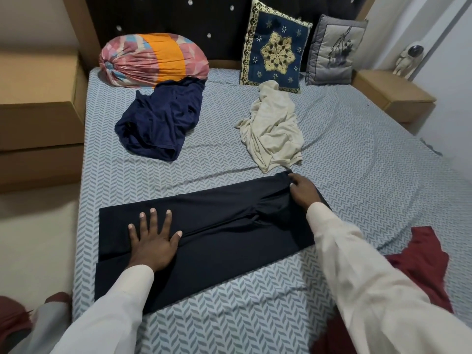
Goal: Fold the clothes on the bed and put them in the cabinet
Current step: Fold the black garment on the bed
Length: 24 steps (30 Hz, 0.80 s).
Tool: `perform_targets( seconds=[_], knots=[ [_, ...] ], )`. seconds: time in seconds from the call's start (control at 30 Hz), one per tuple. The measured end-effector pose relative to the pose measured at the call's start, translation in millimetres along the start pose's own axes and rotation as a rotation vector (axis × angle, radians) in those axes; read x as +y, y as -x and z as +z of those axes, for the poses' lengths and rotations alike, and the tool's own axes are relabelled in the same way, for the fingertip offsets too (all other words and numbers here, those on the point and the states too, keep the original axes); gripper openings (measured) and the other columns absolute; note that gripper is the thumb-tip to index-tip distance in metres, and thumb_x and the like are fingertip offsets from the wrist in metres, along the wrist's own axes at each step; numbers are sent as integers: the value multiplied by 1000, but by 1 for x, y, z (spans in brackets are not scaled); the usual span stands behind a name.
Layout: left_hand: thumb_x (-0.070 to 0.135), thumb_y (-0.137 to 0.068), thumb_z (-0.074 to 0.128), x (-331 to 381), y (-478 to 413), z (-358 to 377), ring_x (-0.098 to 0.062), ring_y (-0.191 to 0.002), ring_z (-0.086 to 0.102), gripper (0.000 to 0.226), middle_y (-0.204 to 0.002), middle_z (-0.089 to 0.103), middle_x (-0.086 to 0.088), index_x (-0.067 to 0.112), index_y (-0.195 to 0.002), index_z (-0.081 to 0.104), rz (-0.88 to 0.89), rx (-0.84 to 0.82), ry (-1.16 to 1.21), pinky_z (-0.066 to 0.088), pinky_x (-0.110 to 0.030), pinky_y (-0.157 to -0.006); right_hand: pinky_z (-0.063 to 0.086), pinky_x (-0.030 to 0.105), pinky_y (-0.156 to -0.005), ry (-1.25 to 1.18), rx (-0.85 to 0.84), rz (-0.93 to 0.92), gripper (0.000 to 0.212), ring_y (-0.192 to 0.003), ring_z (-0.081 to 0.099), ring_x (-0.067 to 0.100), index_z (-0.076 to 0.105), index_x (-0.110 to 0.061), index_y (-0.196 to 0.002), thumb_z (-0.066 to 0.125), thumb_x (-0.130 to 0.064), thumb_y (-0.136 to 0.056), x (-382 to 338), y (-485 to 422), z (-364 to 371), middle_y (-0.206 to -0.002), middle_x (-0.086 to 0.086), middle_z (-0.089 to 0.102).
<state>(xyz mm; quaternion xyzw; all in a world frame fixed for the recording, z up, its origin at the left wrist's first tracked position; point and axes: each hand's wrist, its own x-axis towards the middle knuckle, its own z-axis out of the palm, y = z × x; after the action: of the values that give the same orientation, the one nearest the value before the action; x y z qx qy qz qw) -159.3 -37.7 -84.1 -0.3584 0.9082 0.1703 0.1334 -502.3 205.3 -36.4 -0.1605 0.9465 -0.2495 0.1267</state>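
While the left hand (153,241) presses flat, fingers spread, on the black garment (217,226) lying across the bed (357,149), the right hand (304,191) pinches its far corner; folding is under way, and the next move probably calls for carrying that corner across.

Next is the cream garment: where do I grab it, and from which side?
Probably pinch the cream garment at its near hem, reaching from the near side. It lies crumpled; that hem is spread and closest to the right hand; the far end bunches against the blue cushion.
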Motion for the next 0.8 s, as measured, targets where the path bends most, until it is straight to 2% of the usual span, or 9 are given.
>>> perform_targets(
  seconds=[0.07, 0.1, 0.2, 0.3, 0.37, 0.47, 0.6, 0.7, 0.8],
  knots=[
    [62, -98, 16, -4, -1, -4, -28, -147, -24, 67, -161, -20, -5, 35, -154, -8, 18, -13, 7, -17, -51, -115, 39, 37, -107, 74, 134, -89, 40, -119, 56, 34, 61, -10, -128, 55, -13, -89, 13, 17, 6, -127, 17, 63],
    [62, -98, 16, -6, 2, -7, -27, -147, -21, 66, -162, -17, -4, 35, -154, -5, 30, -6, 8, -15, -50, -115, 40, 40, -106, 114, 133, -124, 39, -117, 57, 36, 62, -10, -127, 56, -16, -89, 18, 28, 12, -124, 19, 64],
    [60, -98, 19, -18, 14, -11, -26, -150, -8, 64, -164, -2, -3, 34, -155, 5, 40, 68, -23, -8, -50, -118, 39, 42, -105, 223, 61, -142, 45, -117, 53, 39, 56, -15, -135, 55, -20, -90, 25, 55, 29, -129, 16, 60],
    [58, -99, 23, -36, 34, -2, -32, -150, 2, 65, -162, 13, -11, 26, -155, 18, 9, 181, -86, -3, -51, -118, 38, 44, -106, 289, 159, -139, 50, -121, 49, 38, 53, -15, -138, 53, -17, -88, 9, 79, 37, -134, 14, 56],
    [53, -97, 36, -48, 51, 4, -38, -147, 12, 65, -157, 26, -19, 16, -151, 33, -38, 281, -44, 5, -53, -117, 35, 45, -108, 317, 204, -221, 50, -124, 48, 38, 55, -13, -136, 48, -16, -86, -12, 95, 46, -135, 17, 56],
    [40, -93, 57, -56, 77, 9, -44, -140, 25, 66, -151, 33, -26, 6, -147, 39, -174, 336, 109, 21, -53, -114, 33, 45, -111, 295, 113, -375, 53, -125, 49, 39, 56, -13, -135, 42, -17, -83, -45, 111, 67, -135, 18, 57],
    [19, -83, 70, -62, 107, 9, -47, -115, 48, 65, -128, 51, -30, -1, -139, 43, -251, 427, 361, 41, -51, -99, 34, 38, -108, 325, -86, -578, 42, -121, 51, 34, 60, -15, -131, 51, -12, -90, -97, 136, 104, -129, 13, 61],
    [21, -82, 72, -66, 120, 2, -45, -111, 53, 57, -120, 56, -27, 2, -129, 47, -364, 368, 550, 46, -47, -92, 38, 37, -101, 349, -187, -647, 39, -117, 49, 34, 60, -20, -130, 50, -18, -93, -130, 156, 135, -127, 9, 60],
    [34, -82, 70, -73, 132, -3, -42, -107, 58, 47, -115, 61, -22, 5, -115, 52, -448, 256, 521, 50, -43, -88, 43, 39, -93, 376, -217, -710, 32, -112, 49, 34, 61, -20, -123, 48, -24, -95, -166, 177, 161, -121, 10, 59]
  ],
)
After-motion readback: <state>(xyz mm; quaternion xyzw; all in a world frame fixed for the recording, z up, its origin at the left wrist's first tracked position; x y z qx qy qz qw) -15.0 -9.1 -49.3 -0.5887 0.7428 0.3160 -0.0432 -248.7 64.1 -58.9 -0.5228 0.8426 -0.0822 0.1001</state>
